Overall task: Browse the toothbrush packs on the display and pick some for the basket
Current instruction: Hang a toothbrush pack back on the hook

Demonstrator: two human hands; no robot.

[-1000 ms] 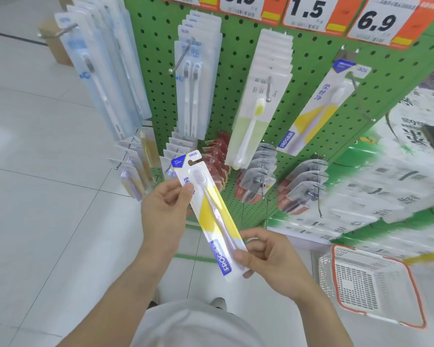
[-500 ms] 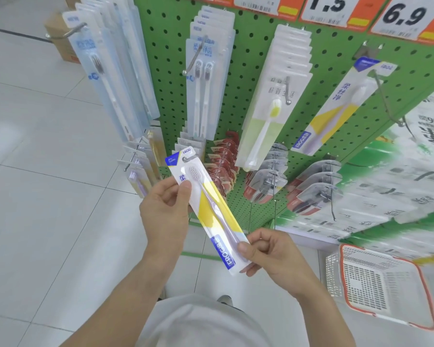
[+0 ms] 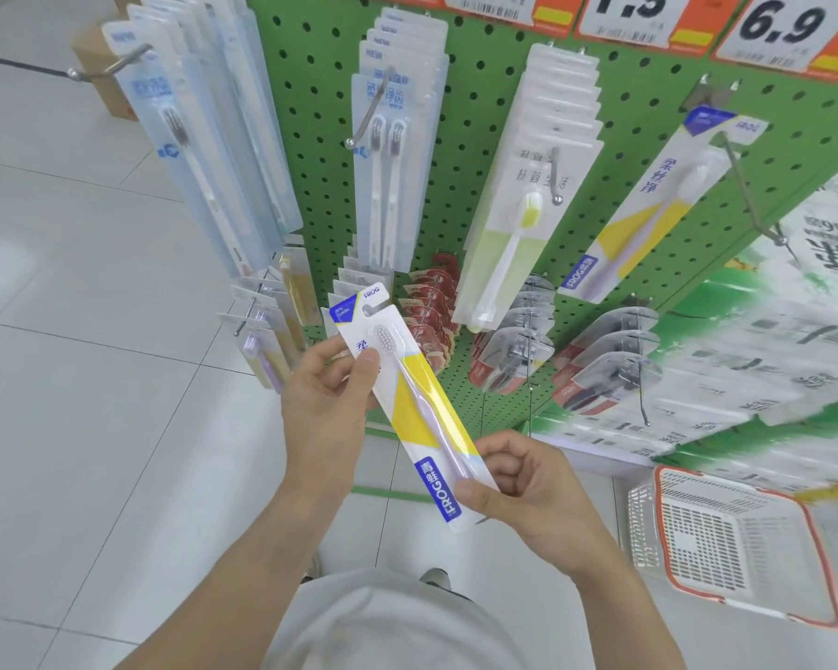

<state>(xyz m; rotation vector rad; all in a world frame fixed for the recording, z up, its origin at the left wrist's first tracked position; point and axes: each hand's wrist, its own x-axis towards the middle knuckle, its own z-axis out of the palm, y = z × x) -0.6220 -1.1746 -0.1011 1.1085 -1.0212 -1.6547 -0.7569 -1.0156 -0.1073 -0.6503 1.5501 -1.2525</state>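
Observation:
I hold a white, yellow and blue toothbrush pack [image 3: 414, 403] slanted in front of me, brush head up. My left hand [image 3: 322, 403] pinches its upper left edge with thumb on the front. My right hand [image 3: 518, 486] grips its lower end, fingers curled round it. On the green pegboard [image 3: 485, 118] hang more packs: a matching yellow one [image 3: 649, 210], a green-and-white one [image 3: 518, 210], a twin-brush pack [image 3: 388, 152] and pale blue packs [image 3: 189, 137]. The white basket with an orange rim [image 3: 731, 544] stands on the floor at lower right.
Orange price tags [image 3: 784, 26] run along the top of the board. Lower hooks carry small red packs [image 3: 431, 311] and clear blister packs [image 3: 518, 350]. Stacked green-and-white goods [image 3: 770, 360] fill the right. A cardboard box [image 3: 100, 65] sits on the tiled floor at upper left.
My hands and the pack have stayed almost still; the view has shifted slightly, so the display and basket sit a little lower and further right in the picture.

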